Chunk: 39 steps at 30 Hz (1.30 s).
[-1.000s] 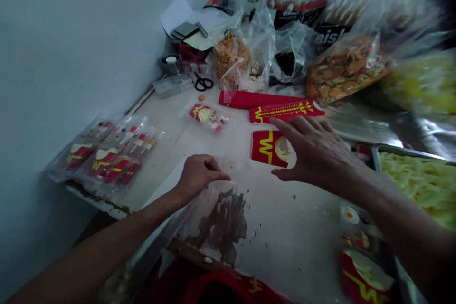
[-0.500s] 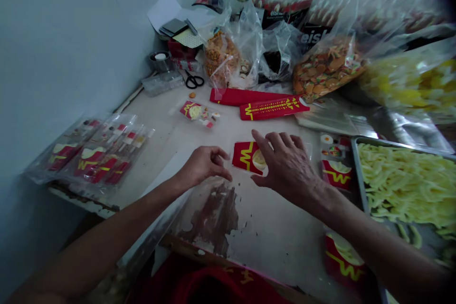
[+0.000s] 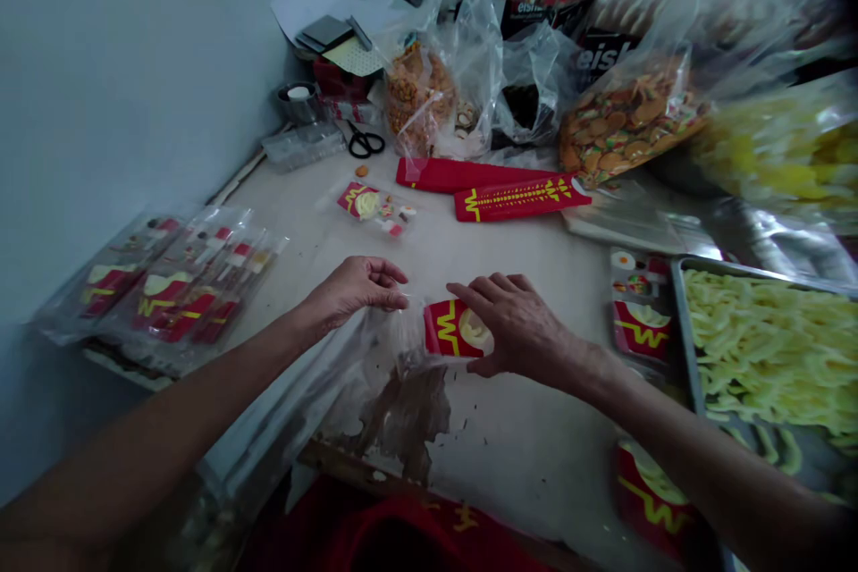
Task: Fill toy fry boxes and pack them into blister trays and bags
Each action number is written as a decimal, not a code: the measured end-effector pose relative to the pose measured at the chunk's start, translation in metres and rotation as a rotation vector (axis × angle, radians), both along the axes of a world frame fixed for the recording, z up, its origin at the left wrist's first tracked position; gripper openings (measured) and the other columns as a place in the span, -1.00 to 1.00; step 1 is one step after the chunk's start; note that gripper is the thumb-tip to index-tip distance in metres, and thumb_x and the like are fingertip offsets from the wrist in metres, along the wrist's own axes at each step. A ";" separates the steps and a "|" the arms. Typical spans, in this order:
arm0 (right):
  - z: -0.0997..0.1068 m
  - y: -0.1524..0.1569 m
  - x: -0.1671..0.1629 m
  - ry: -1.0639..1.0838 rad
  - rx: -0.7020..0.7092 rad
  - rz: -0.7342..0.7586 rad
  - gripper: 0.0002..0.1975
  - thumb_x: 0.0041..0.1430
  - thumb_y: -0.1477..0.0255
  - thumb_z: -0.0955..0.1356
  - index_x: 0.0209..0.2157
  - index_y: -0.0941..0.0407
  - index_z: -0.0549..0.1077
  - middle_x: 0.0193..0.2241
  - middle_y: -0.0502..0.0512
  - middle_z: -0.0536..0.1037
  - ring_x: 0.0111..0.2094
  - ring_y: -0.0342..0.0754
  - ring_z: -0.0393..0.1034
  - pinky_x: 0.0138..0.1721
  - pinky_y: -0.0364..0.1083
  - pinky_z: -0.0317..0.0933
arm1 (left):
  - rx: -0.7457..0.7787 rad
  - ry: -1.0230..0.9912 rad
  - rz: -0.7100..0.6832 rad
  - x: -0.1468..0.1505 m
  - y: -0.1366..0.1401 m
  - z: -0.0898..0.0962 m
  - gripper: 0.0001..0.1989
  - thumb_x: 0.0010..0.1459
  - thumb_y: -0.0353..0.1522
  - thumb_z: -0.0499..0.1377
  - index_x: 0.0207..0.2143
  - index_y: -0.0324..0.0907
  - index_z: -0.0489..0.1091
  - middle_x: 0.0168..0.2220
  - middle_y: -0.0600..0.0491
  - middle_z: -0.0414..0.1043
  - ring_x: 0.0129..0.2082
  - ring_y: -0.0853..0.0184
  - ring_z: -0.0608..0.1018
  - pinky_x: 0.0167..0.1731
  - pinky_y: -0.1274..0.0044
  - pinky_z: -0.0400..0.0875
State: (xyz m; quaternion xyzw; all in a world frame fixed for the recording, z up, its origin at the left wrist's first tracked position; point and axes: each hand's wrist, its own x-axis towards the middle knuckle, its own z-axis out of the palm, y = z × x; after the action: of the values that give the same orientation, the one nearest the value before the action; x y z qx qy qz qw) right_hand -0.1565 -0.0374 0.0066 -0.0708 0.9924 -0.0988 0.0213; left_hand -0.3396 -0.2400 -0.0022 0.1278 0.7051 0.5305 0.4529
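Over the middle of the table, my right hand [image 3: 526, 326] grips a small flat red fries carton [image 3: 442, 329] with a yellow zigzag, fingers over its top edge and thumb at its lower edge. A pale piece shows on the carton; its right end is hidden under my palm. To its left, my left hand [image 3: 365, 290] pinches the edge of a clear plastic bag [image 3: 406, 347]. The carton's left end meets the bag; whether it is inside the bag, I cannot tell.
Filled clear packets [image 3: 161, 286] lie at the left edge. A metal tray [image 3: 684, 331] of pale yellow fry-shaped pieces stands right. Flat red cartons [image 3: 516, 197], a filled packet [image 3: 375, 207] and black scissors [image 3: 365, 143] lie farther back, before bags of small pieces [image 3: 630, 130].
My right hand has moved left and nearer with the red carton, closing on it. My left hand has shifted left and up, and the clear bag now stretches from its fingers.
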 end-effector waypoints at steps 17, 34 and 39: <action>0.002 -0.010 0.017 0.011 -0.061 -0.059 0.00 -0.15 0.16 0.54 0.32 0.13 0.21 0.05 0.22 0.46 0.00 0.19 0.30 0.01 0.11 0.12 | -0.039 0.191 -0.580 -0.010 0.051 0.013 -0.72 -0.18 -0.40 0.40 -0.30 -0.18 0.63 -0.47 0.02 0.60 -0.49 0.34 0.56 -0.46 0.57 0.37; -0.010 -0.075 0.054 -0.142 0.112 -0.654 -0.14 -0.20 0.12 0.62 0.09 0.21 0.36 -0.05 0.37 0.51 -0.03 0.30 0.37 -0.15 0.15 0.28 | -0.171 1.442 -0.489 0.067 -0.010 -0.030 -0.66 0.14 -0.38 0.19 -0.02 -0.26 0.47 -0.09 -0.15 0.47 -0.04 0.12 0.46 0.02 0.34 0.39; -0.027 -0.076 0.073 -0.107 0.003 -0.769 -0.14 -0.15 0.13 0.57 0.14 0.21 0.33 -0.03 0.36 0.49 -0.03 0.30 0.36 -0.16 0.12 0.29 | -0.299 1.466 -0.692 0.063 0.009 -0.019 -0.77 0.15 -0.51 0.14 -0.15 -0.28 0.50 -0.17 -0.18 0.49 -0.16 0.12 0.51 -0.16 0.39 0.42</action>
State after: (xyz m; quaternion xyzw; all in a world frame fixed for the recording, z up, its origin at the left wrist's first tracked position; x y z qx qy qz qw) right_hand -0.0840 -0.1133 -0.0205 0.3118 0.9440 -0.1017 0.0344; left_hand -0.2766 -0.2311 -0.0213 0.5899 0.8058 0.0434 0.0279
